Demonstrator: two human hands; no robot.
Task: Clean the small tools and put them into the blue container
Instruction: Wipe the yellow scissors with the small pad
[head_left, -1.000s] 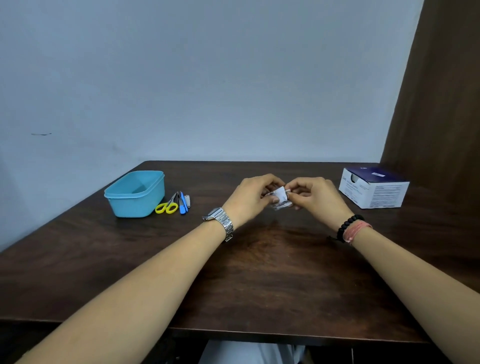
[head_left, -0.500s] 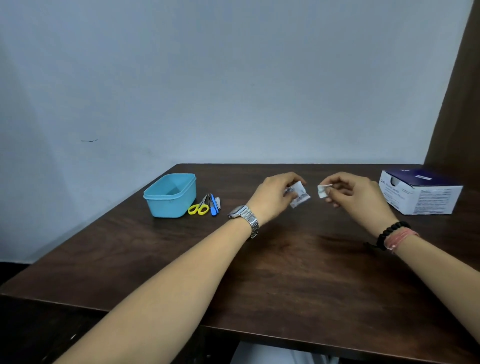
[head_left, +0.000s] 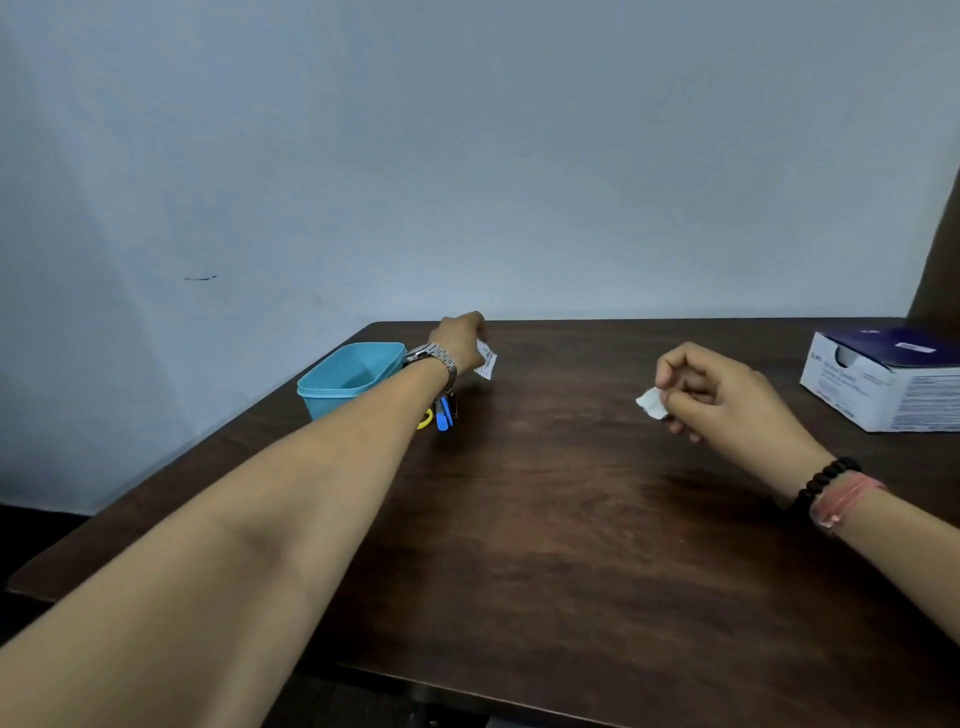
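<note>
Your left hand (head_left: 460, 340) pinches the torn wrapper (head_left: 487, 362) just behind the tools (head_left: 442, 415), which lie beside the container (head_left: 349, 376), long axes pointing away from you. Your right hand (head_left: 714, 392), pinching the wipe (head_left: 652, 402), is well right of the container.

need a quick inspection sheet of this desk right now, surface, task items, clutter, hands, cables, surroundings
surface: dark brown wooden table, bare wood in the middle
job's things: light blue plastic container open at the far left; small tools with blue and yellow handles beside it, partly hidden by the left forearm
clutter: white and navy cardboard box at the far right
hands: left hand holds a torn white printed wrapper past the container; right hand pinches a small white wipe above the table
cables: nothing seen
surroundings: plain pale wall; brown panel at the right
</note>
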